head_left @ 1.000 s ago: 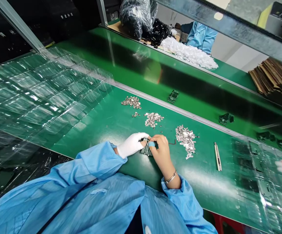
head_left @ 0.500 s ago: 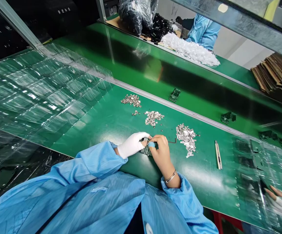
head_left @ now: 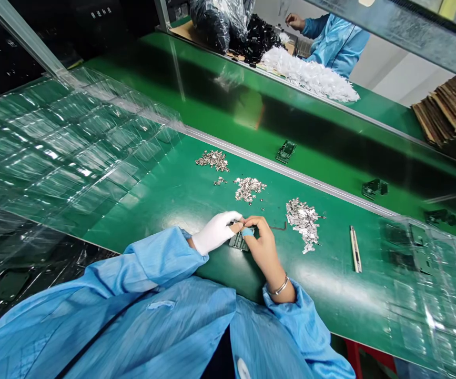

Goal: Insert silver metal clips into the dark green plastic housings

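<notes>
A green circuit board lies in front of my body, partly covered by my fingers. My left hand, in a white glove with bare fingertips, is closed on the board's far left side. My right hand, bare with a blue cover on the thumb and a bangle at the wrist, is pinched over the board's far right side. Whatever is between its fingertips is hidden. An L-shaped hex key lies just beyond my right hand. Piles of small metal parts and flat metal pieces are nearby.
Clear plastic trays stand left and right, the right one holding some boards. A utility knife lies right. Another metal pile and a board are farther back. Across the bench stands a person in blue.
Another person's gloved hand at the lower right has left the view. The person across the bench has raised a hand. My hands stay at the board with little movement.
</notes>
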Action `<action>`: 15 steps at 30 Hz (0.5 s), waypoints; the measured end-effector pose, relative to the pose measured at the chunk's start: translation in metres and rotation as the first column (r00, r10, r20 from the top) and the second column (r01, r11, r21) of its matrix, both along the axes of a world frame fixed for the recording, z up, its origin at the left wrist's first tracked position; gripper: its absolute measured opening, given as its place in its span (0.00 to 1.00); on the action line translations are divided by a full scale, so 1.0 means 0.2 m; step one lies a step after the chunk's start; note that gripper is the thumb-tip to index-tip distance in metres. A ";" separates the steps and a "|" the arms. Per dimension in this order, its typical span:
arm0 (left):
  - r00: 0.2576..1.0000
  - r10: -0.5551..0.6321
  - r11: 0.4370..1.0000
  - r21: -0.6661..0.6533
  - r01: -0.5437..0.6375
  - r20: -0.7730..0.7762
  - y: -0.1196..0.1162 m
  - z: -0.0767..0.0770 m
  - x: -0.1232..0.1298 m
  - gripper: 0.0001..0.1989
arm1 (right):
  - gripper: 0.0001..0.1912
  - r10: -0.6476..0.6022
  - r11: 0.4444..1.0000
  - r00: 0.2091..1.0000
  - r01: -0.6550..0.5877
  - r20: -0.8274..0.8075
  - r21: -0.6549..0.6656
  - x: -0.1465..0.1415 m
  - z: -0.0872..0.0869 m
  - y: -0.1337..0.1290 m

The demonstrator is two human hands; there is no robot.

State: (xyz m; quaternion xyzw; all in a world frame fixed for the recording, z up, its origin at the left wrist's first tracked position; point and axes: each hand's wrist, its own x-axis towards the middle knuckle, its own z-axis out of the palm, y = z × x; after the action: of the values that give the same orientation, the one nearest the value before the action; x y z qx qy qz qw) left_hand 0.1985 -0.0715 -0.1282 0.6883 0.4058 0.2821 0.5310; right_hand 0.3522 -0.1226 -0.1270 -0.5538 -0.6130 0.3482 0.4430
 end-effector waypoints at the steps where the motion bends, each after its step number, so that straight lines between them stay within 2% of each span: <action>1: 1.000 0.014 1.000 -0.023 -0.014 0.020 0.00 0.00 0.01 0.11 | 0.08 0.005 0.998 0.997 -0.009 -0.077 -0.054 0.00 0.00 0.00; 3: 0.996 0.054 0.996 -0.069 -0.049 0.074 -0.01 0.00 0.02 0.09 | 0.10 0.003 0.992 0.989 -0.022 -0.147 -0.126 0.01 -0.01 0.01; 6: 0.990 0.094 0.993 -0.084 -0.086 0.105 -0.03 0.00 0.04 0.10 | 0.10 0.020 0.992 0.996 -0.029 -0.082 -0.120 0.00 -0.01 0.02; 8: 0.989 0.095 0.994 -0.066 -0.089 0.109 -0.03 -0.01 0.04 0.13 | 0.11 0.041 0.993 0.996 -0.050 -0.076 -0.110 0.01 -0.01 0.02; 10: 0.985 0.110 0.994 -0.031 -0.106 0.131 -0.03 -0.03 0.02 0.15 | 0.11 0.044 0.991 0.990 -0.061 -0.137 -0.122 0.04 -0.01 0.02; 12: 0.974 0.166 0.984 0.030 -0.173 0.157 -0.01 -0.03 -0.03 0.18 | 0.13 0.039 0.994 0.981 -0.058 -0.190 -0.094 0.09 0.00 0.01; 13: 0.965 0.205 0.974 0.065 -0.218 0.162 -0.01 -0.03 -0.05 0.18 | 0.16 0.065 0.995 0.983 -0.077 -0.174 -0.063 0.11 0.00 0.00; 15: 0.956 0.263 0.952 0.122 -0.279 0.134 0.00 -0.01 -0.11 0.19 | 0.24 0.183 0.983 0.983 -0.183 -0.021 -0.002 0.14 0.03 -0.03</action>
State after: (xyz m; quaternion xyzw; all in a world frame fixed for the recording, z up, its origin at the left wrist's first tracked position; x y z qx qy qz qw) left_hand 0.1767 -0.0709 -0.1302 0.6441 0.4441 0.4196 0.4603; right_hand 0.3800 -0.1295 -0.1219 -0.4922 -0.6563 0.3942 0.4142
